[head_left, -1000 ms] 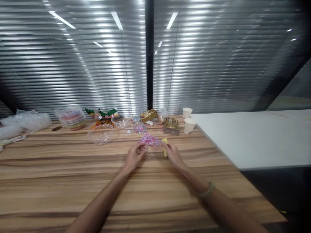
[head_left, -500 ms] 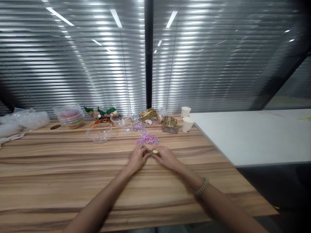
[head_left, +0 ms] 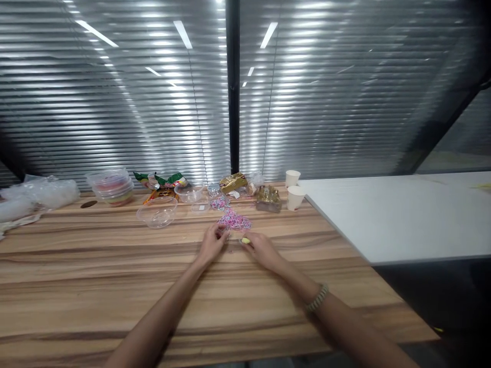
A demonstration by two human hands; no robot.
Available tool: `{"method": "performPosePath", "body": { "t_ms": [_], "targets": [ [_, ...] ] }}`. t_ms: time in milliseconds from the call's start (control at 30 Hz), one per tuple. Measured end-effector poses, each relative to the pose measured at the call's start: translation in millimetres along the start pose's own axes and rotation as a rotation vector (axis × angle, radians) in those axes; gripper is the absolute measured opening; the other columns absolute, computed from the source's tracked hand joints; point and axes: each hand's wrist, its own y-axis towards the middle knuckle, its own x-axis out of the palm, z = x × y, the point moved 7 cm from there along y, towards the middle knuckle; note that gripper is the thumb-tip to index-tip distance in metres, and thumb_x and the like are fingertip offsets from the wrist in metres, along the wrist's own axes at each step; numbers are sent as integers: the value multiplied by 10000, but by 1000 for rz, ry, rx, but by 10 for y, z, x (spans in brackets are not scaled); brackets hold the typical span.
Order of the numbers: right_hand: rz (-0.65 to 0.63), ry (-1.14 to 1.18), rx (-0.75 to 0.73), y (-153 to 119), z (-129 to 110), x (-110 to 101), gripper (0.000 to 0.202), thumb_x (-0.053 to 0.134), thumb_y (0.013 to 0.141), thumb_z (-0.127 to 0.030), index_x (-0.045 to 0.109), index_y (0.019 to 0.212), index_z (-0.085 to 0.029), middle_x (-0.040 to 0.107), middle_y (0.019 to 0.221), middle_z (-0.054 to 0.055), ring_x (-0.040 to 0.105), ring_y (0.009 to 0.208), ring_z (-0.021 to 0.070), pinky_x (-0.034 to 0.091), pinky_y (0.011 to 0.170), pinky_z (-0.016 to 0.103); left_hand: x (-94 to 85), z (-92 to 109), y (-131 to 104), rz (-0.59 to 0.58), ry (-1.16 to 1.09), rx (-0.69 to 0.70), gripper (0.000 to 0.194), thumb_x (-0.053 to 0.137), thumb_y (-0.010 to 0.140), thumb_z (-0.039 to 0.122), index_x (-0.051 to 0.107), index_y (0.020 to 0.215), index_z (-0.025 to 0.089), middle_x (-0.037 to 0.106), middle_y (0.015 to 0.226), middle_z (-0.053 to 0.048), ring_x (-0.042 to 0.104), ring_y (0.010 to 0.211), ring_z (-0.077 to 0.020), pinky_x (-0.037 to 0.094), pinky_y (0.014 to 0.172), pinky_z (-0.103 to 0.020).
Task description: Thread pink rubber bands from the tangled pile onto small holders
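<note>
While both forearms reach out across the wooden table, the work sits near the table's middle. Left hand: fingers curled, tips pinched together at the near edge of the pile of small pink and white loops, which look like tiny rubber bands; whether a band is actually between the fingertips is too small to tell. Right hand: closed on a small yellow piece, of which only the end shows past the fingers; its kind cannot be made out. The two hands are near each other, not touching, just this side of the pile.

Progress, as a judgement: early. Nearly all the loops lie loose in the pile, with a smaller scatter behind it. No finished chain or band shows on the wood, and the clear bowl to the left looks empty.

Other items along the far edge:
- stack of lidded clear tubs
- snack wrappers
- gold foil packets
- two paper cups
- crumpled clear plastic bags, far left

Beaded bracelet on the right wrist. White tabletop adjoins on the right.
</note>
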Motion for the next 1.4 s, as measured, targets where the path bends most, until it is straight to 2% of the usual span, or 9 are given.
{"method": "performPosePath", "body": {
  "t_ms": [67,200,367,533,667,800,933,1167,1400],
  "targets": [
    [40,-20,111,0,87,-47,191,439,847,-236,574,967,-175,627,872,81,571,818,177,383,695,234,-33,-41,83,40,21,-10,312,600,698,370,631,919,151,619,855,-75,538,747,-177,395,707,-278],
    [122,-2,247,-6,202,-129,255,391,864,-252,550,1047,-173,631,920,100,584,837,196,390,693,246,34,-74,185,10,68,-37,289,612,684,396,674,888,202,647,894,-77,556,823,-207,383,734,-283],
    [122,36,195,7,174,-92,272,381,873,-268,542,1075,-184,629,955,95,581,883,192,397,736,247,72,-52,204,13,135,-48,234,602,685,413,684,753,205,649,836,-65,557,802,-213,375,717,-287],
    [98,107,160,9,142,-45,249,419,859,-277,571,1034,-186,635,941,84,586,864,184,406,749,247,17,-7,90,34,-174,-29,274,555,720,419,629,756,158,633,781,-49,558,747,-175,409,706,-271],
    [80,356,120,18,51,-63,296,475,831,-345,568,1062,-185,621,1006,71,576,902,178,416,794,270,45,-6,-56,-34,-390,-126,265,592,692,403,590,737,143,618,752,-36,572,680,-155,437,644,-250],
    [66,617,87,34,-73,-88,323,512,800,-399,583,1025,-179,616,1018,53,567,920,163,417,822,278,73,74,-99,-88,-435,-119,265,610,681,398,600,737,140,624,711,-36,576,670,-155,451,643,-252],
    [71,728,115,48,-86,-84,316,513,787,-429,603,918,-156,632,938,51,574,857,162,426,790,280,124,117,-106,-155,-481,-140,268,615,681,396,621,754,138,636,708,-47,582,676,-158,468,634,-259],
    [119,734,210,50,32,-74,317,510,778,-442,608,833,-146,623,776,20,546,707,140,415,671,240,197,98,-155,-256,-538,-242,301,632,662,418,633,786,144,620,654,-30,522,507,-108,447,459,-221],
    [145,674,203,54,65,-66,311,504,777,-437,589,766,-138,599,719,18,514,657,131,393,631,230,202,83,-146,-260,-561,-244,337,635,653,434,590,776,124,558,607,5,428,423,-54,455,464,-220]
  ]
}}
